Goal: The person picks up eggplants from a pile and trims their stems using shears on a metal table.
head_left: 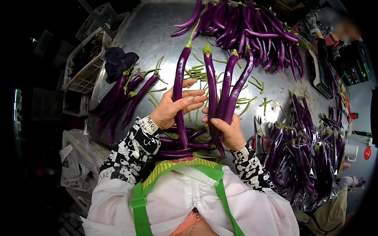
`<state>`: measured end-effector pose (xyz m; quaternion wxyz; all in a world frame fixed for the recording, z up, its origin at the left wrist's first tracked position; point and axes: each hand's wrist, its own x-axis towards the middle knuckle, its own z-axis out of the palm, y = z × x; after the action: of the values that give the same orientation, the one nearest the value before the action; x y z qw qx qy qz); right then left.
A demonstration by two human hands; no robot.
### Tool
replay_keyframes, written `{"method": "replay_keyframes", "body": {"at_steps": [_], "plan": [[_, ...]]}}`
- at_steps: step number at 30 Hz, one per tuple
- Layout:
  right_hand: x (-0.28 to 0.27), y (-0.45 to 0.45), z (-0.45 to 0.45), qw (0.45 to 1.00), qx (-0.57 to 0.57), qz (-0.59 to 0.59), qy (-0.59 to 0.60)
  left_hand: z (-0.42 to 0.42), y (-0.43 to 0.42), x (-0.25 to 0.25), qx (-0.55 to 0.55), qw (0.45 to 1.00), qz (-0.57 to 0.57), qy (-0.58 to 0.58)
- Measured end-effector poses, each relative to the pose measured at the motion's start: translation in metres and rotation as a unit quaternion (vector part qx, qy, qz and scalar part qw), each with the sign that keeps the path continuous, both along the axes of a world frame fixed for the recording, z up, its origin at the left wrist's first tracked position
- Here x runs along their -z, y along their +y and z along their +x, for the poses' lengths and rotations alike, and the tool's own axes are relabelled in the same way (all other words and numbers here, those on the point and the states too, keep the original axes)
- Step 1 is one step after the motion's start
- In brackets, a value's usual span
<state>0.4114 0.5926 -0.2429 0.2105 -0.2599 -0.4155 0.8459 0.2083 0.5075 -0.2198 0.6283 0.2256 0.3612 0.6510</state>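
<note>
My left hand (176, 105) supports one long purple eggplant (181, 78) between thumb and palm, its uncut green stem pointing up; the other fingers are spread. Three eggplants (226, 88) with short-trimmed stems fan upward from my right hand (228, 128), whose thumb presses across their lower ends. More eggplants (185, 145) lie on the metal table (145, 35) close to my body. Cut green stem pieces (197, 73) are scattered beyond and between my hands. Scissors (259, 135) with dark red handles rest right of my right hand.
A big eggplant pile (252, 31) covers the far side. Loose eggplants (118, 94) and a dark cloth (118, 61) lie left, beside a white crate (84, 67). Plastic-wrapped eggplants (307, 157) stand at right. Another person (330, 25) is at the upper right.
</note>
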Motion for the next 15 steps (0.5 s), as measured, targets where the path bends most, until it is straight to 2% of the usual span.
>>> {"method": "replay_keyframes", "body": {"at_steps": [10, 15], "plan": [[0.007, -0.013, -0.007, 0.999, -0.033, 0.039, 0.020, 0.022, 0.008, 0.009, -0.039, 0.995, -0.083, 0.034], [0.007, -0.017, -0.007, 0.989, -0.041, 0.144, -0.014, 0.024, 0.008, 0.014, -0.073, 0.989, -0.112, 0.069]]}}
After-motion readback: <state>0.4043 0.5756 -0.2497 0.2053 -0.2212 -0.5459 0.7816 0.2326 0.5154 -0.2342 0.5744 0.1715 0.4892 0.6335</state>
